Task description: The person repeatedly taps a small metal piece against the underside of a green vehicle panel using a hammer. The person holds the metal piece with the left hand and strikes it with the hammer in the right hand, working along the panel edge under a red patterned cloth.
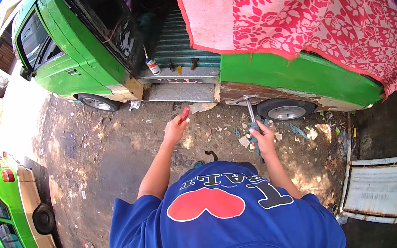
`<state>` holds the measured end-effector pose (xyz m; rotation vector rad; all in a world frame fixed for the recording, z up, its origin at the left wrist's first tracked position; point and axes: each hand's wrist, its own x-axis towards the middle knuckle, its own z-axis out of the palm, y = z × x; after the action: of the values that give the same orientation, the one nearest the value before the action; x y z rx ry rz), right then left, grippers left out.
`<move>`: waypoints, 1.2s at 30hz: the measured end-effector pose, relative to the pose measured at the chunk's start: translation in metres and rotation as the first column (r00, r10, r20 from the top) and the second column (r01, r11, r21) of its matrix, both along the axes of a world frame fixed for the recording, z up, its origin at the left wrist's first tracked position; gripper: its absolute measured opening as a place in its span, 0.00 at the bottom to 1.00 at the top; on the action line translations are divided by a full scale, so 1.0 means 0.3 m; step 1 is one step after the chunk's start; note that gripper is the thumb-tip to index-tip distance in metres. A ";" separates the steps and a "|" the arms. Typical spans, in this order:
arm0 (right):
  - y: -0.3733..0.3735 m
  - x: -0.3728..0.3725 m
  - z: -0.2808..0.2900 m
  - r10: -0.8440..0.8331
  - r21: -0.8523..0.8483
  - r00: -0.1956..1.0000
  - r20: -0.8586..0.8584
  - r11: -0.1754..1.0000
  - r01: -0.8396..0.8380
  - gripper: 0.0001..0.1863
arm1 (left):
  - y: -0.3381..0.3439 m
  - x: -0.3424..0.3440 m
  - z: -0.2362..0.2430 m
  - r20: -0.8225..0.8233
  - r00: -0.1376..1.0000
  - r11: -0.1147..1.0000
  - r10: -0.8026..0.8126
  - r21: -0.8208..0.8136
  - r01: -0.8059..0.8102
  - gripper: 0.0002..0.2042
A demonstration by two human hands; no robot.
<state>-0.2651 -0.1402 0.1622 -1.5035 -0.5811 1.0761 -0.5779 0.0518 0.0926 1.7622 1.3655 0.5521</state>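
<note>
My right hand (263,141) is wrapped around the dark teal grip of a hammer (251,111). Its metal shaft points away from me, and the head is close to the van's lower side panel (239,91), where bare brown and rusty patches show; whether it touches I cannot tell. My left hand (174,130) is closed around a short reddish, handle-like piece (185,113) that sticks out past the fingers. The rest of that piece is hidden by the hand. It is held above the ground, short of the van's metal step (180,92).
A green van (74,57) stands ahead, partly draped with a red floral cloth (288,9). On its sill are a white spray can (153,66) and small tools (194,63). A rear wheel (286,110) is right of the hammer. Broken chips (244,141) litter the ground. A metal-framed sign (377,186) lies right.
</note>
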 end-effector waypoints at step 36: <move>1.821 -0.229 -0.651 -0.191 -0.410 0.976 -0.103 0.902 0.134 0.23 | 1.775 0.491 -0.990 -0.153 0.985 0.934 0.083 -0.333 -0.131 0.15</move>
<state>-0.3339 0.4062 -0.0332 -1.7758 -0.1307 1.2068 -0.4305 0.5842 -0.2043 1.4692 1.5562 0.2336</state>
